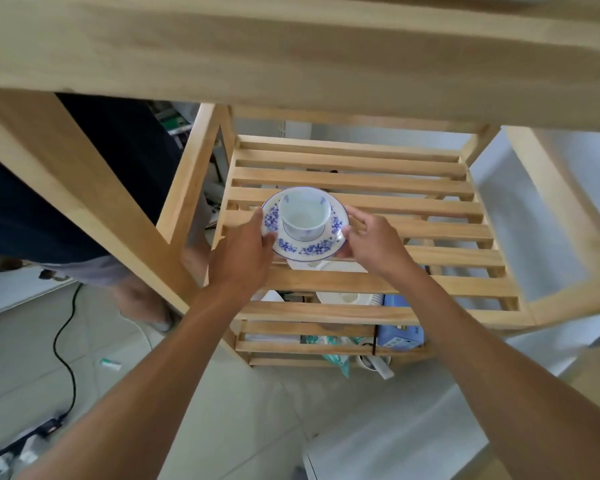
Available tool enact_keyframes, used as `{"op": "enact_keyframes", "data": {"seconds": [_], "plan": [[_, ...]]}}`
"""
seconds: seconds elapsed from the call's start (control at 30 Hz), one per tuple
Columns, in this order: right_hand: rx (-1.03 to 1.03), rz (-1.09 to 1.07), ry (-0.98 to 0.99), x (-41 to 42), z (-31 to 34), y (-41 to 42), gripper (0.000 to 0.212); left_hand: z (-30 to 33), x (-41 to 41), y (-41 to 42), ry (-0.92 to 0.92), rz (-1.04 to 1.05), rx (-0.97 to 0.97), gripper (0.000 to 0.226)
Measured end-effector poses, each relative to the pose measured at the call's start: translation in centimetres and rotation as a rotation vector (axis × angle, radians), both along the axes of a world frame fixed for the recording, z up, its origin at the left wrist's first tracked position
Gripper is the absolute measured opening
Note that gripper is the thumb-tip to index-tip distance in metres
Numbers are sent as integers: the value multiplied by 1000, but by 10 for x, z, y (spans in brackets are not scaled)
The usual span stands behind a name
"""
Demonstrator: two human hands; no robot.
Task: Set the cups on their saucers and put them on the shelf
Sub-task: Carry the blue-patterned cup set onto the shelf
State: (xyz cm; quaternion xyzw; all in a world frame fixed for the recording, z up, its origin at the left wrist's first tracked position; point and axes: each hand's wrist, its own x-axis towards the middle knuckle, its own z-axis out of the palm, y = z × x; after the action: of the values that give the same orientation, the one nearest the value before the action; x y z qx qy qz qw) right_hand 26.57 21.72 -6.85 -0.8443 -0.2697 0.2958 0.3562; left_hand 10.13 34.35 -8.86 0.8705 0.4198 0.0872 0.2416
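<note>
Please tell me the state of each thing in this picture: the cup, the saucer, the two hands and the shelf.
cup: upright, empty, standing on the saucer
saucer: held level over the slatted shelf, gripped at both sides
left hand: grip closed on the saucer's left rim
right hand: grip closed on the saucer's right rim
slatted shelf: bare where visible, other than the saucer; whether the saucer touches it cannot be told

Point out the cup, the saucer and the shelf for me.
cup (pixel 303 221): head view, inside bottom of the bowl.
saucer (pixel 314 248): head view, blue-flowered front rim.
shelf (pixel 430 233): head view, bare slat right of the hands.
</note>
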Motion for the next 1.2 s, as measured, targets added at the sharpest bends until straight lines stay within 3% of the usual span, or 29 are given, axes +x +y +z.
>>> {"op": "enact_keyframes", "data": {"seconds": [0.2,0.5,0.77,0.97,1.07,1.2], "plan": [[-251,222,-447,15,-8,27,39,0,18,13,207,38,157,55],[-290,300,-623,35,-3,54,44,-1,37,46,233,99,223,51],[-256,290,-624,53,-15,77,47,-4,49,66,209,152,272,50],[-185,260,-497,49,-16,67,57,-12,40,58,93,197,301,54],[-100,229,-408,36,-7,52,55,-18,27,47,-67,190,86,56],[-37,193,-297,10,5,31,46,-1,2,13,-360,16,-123,49]]}}
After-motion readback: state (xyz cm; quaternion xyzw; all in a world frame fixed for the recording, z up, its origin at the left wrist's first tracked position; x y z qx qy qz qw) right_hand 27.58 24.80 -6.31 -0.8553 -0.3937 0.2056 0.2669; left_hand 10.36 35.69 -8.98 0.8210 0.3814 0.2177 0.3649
